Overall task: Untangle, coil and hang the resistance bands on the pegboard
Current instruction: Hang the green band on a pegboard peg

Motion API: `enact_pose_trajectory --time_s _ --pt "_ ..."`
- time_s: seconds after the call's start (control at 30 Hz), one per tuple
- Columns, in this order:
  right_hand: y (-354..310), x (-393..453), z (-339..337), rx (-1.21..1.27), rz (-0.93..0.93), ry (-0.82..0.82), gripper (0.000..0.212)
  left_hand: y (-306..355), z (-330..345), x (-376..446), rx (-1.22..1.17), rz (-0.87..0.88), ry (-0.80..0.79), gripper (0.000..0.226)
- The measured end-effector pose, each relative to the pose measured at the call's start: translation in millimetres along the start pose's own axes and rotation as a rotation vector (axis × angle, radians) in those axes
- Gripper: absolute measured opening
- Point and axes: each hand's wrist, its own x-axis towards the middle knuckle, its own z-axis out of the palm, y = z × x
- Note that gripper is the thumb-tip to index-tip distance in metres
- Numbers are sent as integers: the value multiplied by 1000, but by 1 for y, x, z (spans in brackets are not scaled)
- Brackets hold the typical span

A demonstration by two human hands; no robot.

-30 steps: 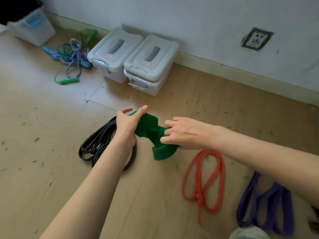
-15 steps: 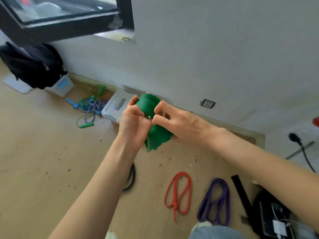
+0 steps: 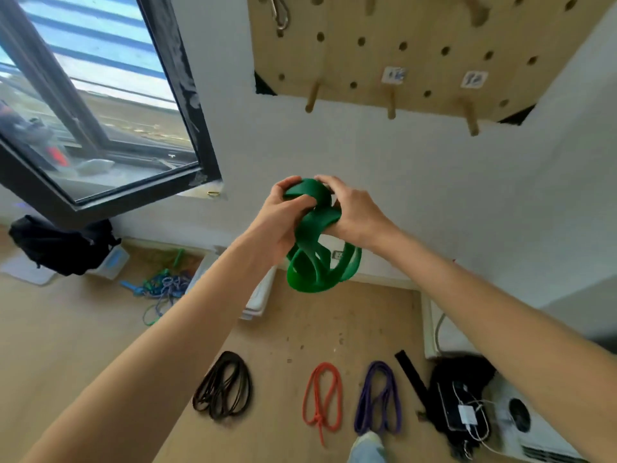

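A wide green resistance band [image 3: 317,262] hangs in loose coils in front of the white wall. My left hand [image 3: 283,215] and my right hand [image 3: 354,212] both grip its top, close together at chest height. Above them a wooden pegboard [image 3: 424,51] is fixed to the wall, with bare wooden pegs [image 3: 390,101] along its lower edge and a metal carabiner [image 3: 279,11] at the top. On the floor below lie a black band [image 3: 223,389], an orange band [image 3: 322,396] with a knot, and a purple band [image 3: 379,399].
A dark-framed window [image 3: 100,105] is at the left, with a black bag [image 3: 63,245] beneath it. Tangled jump ropes [image 3: 160,285] and white storage boxes [image 3: 260,295] lie by the wall. A black bag with cables [image 3: 460,412] and a white appliance [image 3: 521,426] sit at right.
The view has tilted up from the floor to the wall and pegboard. Both hands have risen with the green band, which now hangs in open loops.
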Motion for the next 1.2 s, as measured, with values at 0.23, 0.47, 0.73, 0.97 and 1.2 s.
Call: enact_pose_trajectory --time_s 0.23,0.47,0.73,0.97,1.2 --pt "2 -40 -75 -14 -39 8 51 19 66 -31 135 34 -34 41" --pt "18 -58 -111 -197 -102 22 35 14 98 -58 190 -27 -172 37" --pt "4 -39 -147 -140 -197 -77 44 62 84 -37 893 356 -430 84" --pt "-7 -24 -172 -86 -126 64 45 106 95 -4 821 232 -644 58" --pt "-11 -13 -187 -77 -115 131 36 128 69 24 388 142 -643 12"
